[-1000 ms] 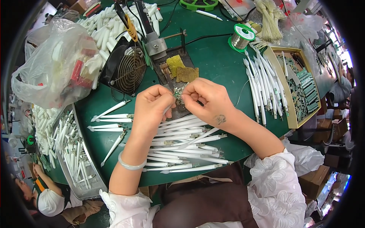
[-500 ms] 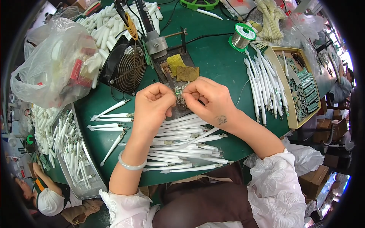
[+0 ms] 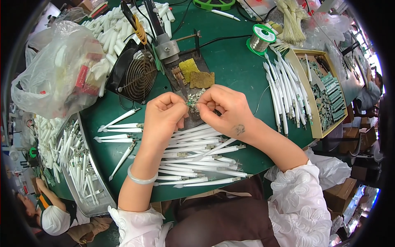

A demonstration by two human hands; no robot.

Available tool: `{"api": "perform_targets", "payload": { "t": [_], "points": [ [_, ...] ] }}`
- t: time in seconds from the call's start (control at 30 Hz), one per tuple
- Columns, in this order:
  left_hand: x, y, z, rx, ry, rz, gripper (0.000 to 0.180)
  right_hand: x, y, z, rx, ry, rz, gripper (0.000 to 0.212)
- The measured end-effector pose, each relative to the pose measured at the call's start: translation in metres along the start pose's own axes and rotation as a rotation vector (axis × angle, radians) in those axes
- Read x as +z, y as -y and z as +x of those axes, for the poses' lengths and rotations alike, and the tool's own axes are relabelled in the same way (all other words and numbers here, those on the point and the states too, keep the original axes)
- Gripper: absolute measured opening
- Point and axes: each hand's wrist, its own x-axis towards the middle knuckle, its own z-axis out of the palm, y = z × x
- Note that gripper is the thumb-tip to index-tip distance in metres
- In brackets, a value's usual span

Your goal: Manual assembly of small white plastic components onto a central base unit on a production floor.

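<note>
My left hand (image 3: pixel 166 113) is closed in a pinch on a small green circuit board (image 3: pixel 189 103), mostly hidden by the fingertips. Just to its right, my right hand (image 3: pixel 224 105) pinches a thin wire (image 3: pixel 210 106); its tip is too small to make out. Both hands hover over the soldering stand's dark base (image 3: pixel 180 87), which is strewn with silvery solder bits. Beyond them on that base lie a yellow sponge (image 3: pixel 189 70) and a brownish one (image 3: pixel 202 80). White candle-shaped sticks (image 3: pixel 193 164) with small boards at their ends lie beneath my forearms.
A black fan (image 3: pixel 138 76) and a plastic bag (image 3: pixel 57 70) stand left of the stand. Solder wire runs from a spool (image 3: pixel 260 39) at right. Beyond more sticks (image 3: pixel 284 88) sits a box of boards (image 3: pixel 317 123). A metal tray (image 3: pixel 108 193) holds sticks at left.
The fingertips of my two hands have drawn slightly apart, so more of the solder bits show between them. The view has shifted a little.
</note>
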Motion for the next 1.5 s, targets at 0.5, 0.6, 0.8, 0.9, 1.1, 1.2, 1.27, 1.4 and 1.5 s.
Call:
{"api": "perform_targets", "payload": {
  "t": [0.5,0.6,0.8,0.9,1.1,1.2,1.27,1.4,1.5],
  "points": [
    [0.001,-0.004,0.0,-0.007,0.0,-0.096,0.004,0.003,0.0,0.001,-0.003,-0.022,-0.011,0.007],
    [0.002,-0.004,0.0,-0.011,-0.003,-0.092,0.004,0.003,-0.001,0.001,-0.015,-0.02,-0.019,0.007],
    [-0.008,0.0,0.001,-0.019,-0.036,-0.09,0.003,0.001,0.002,0.0,0.008,-0.007,0.025,0.007],
    [-0.008,0.0,-0.002,-0.029,-0.041,-0.079,0.002,0.001,0.002,-0.003,0.062,-0.002,0.082,0.007],
    [-0.019,0.002,-0.025,0.018,-0.09,-0.014,0.003,-0.039,0.006,0.005,0.431,0.239,0.134,0.007],
    [-0.052,0.018,-0.055,0.16,-0.224,0.258,0.003,-0.065,0.005,0.014,0.455,0.449,-0.004,0.008],
    [-0.068,0.023,-0.071,0.243,-0.329,0.487,0.004,-0.079,0.006,0.011,0.347,0.72,-0.197,0.01],
    [-0.089,0.03,-0.086,0.572,-0.528,1.113,0.01,-0.082,0.004,0.006,0.327,0.853,-0.344,0.017],
    [-0.092,0.031,-0.091,0.522,-0.496,1.191,0.013,-0.08,-0.003,-0.002,0.31,0.821,-0.387,0.017]
  ]
}}
